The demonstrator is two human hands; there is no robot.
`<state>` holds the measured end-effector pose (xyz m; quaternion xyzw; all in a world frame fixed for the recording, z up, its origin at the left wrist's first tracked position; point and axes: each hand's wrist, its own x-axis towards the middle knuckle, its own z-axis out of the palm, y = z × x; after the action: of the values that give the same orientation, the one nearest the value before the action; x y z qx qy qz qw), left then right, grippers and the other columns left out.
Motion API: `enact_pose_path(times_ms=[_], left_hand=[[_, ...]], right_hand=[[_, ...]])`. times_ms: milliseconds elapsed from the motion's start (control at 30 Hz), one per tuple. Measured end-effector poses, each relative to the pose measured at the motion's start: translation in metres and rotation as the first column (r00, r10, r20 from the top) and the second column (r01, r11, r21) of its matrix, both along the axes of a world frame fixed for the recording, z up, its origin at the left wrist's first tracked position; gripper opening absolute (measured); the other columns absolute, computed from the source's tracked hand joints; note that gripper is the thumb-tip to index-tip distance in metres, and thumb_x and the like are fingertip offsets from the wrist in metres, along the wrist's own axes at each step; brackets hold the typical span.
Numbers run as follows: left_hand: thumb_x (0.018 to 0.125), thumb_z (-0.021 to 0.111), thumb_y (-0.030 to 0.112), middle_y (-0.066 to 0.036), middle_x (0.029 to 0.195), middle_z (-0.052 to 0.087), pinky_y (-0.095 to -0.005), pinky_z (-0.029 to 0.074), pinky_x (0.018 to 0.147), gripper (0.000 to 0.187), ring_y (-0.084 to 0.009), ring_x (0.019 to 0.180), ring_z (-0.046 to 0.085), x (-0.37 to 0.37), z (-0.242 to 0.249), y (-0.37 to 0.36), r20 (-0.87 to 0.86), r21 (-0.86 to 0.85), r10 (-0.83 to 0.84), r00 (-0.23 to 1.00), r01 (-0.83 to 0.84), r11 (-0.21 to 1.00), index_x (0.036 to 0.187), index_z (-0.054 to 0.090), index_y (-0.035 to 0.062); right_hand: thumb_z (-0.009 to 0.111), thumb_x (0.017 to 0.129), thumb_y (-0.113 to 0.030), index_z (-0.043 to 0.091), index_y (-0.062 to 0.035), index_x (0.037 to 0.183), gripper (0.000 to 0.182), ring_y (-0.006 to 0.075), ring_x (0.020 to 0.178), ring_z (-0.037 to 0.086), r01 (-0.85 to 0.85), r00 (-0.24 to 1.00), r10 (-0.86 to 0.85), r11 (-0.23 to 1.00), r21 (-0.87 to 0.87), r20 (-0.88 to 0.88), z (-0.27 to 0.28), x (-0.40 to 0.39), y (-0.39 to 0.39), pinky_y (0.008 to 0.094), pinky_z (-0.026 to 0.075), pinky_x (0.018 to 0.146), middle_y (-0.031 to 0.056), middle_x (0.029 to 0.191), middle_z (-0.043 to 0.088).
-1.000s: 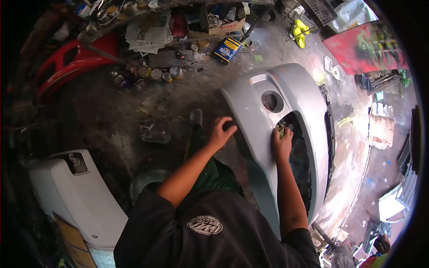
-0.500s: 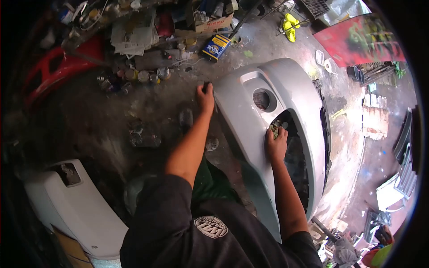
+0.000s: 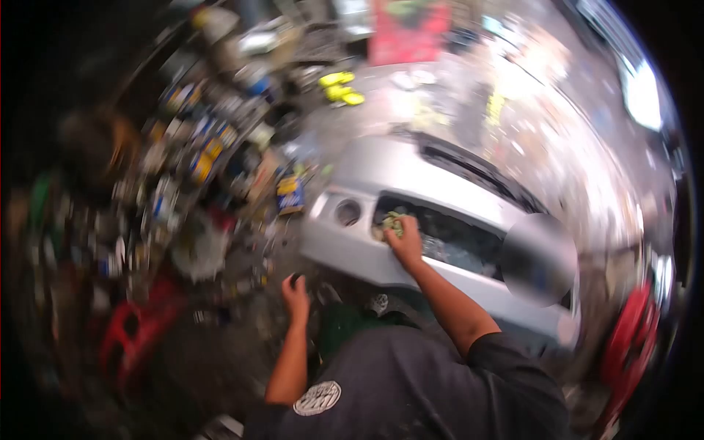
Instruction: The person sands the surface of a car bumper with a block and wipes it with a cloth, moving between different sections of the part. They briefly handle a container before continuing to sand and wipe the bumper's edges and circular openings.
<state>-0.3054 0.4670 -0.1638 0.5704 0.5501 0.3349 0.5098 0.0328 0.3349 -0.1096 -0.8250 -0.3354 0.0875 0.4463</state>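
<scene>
A silver-grey car bumper (image 3: 370, 158) lies across the view in front of me, with a round hole and a long dark opening. My right hand (image 3: 406, 243) is at the left end of that opening, fingers closed round a crumpled pale-green wad (image 3: 394, 223), perhaps cloth. Below the bumper's left end, apart from it, is my left hand (image 3: 295, 299). Its fingers are curled round a small dark object (image 3: 295, 279) whose kind I cannot make out. Motion blur softens much of the scene.
A blue-and-yellow can (image 3: 290, 193) stands left of the bumper, beside blurred clutter. Yellow footwear (image 3: 340, 88) lies beyond it. Red car panels are at the lower left (image 3: 139, 326) and right (image 3: 632, 345). A red sheet (image 3: 409, 33) is at the far top.
The view has swung round, so the bumper now lies crosswise. My left hand is lower and farther from the bumper, still with the dark object. My right hand stays at the opening with the wad.
</scene>
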Motion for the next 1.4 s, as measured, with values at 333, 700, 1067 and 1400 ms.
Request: enact_pose_path(times_ms=[333,700,1067,1400], left_hand=[[0.101,0.072,0.027,-0.012,0.113,0.068,-0.0334,0.052,0.089,0.040,-0.0199,0.100,0.065,0.027,0.024,0.079,-0.337,0.014,-0.567,0.751,0.607,0.795,0.127,0.062,-0.0014],[0.096,0.075,0.021,-0.016,0.119,0.066,-0.0379,0.050,0.098,0.037,-0.0272,0.108,0.064,0.247,0.109,-0.023,-0.173,0.165,-0.985,0.006,0.986,-0.023,0.124,0.065,-0.0005],[0.091,0.075,0.018,-0.019,0.124,0.067,-0.0491,0.046,0.104,0.038,-0.0401,0.117,0.059,0.290,0.137,-0.203,-0.450,0.317,-0.883,-0.134,0.901,-0.298,0.125,0.067,0.0021],[0.094,0.073,0.015,-0.020,0.127,0.066,-0.0505,0.043,0.106,0.039,-0.0417,0.118,0.057,0.354,0.131,-0.439,-0.586,0.405,-0.810,0.028,0.876,-0.262,0.129,0.063,0.0013]], right_hand=[[0.077,0.089,-0.041,0.068,-0.0075,0.122,0.048,0.0356,0.116,0.063,0.463,0.831,-0.450,0.885,-0.044,-0.328,0.048,-0.092,-0.223,0.0418,0.050,0.102,0.0189,0.125,0.061],[0.081,0.082,-0.041,0.068,-0.0011,0.117,0.054,0.0366,0.100,0.073,0.857,-0.330,-0.850,-0.088,-0.508,-0.409,-0.096,-0.400,-0.381,0.0459,0.057,0.083,0.0237,0.112,0.073],[0.074,0.085,-0.058,0.074,-0.0015,0.120,0.066,0.0414,0.117,0.068,0.489,-0.107,-0.846,0.412,-0.769,-0.522,-0.111,-0.554,-0.378,0.0483,0.054,0.099,0.0245,0.124,0.071],[0.067,0.087,-0.064,0.070,-0.0009,0.127,0.075,0.0429,0.127,0.062,0.531,-0.065,-0.875,0.377,-0.759,-0.480,-0.159,-0.437,-0.627,0.0516,0.051,0.104,0.0272,0.135,0.065]])
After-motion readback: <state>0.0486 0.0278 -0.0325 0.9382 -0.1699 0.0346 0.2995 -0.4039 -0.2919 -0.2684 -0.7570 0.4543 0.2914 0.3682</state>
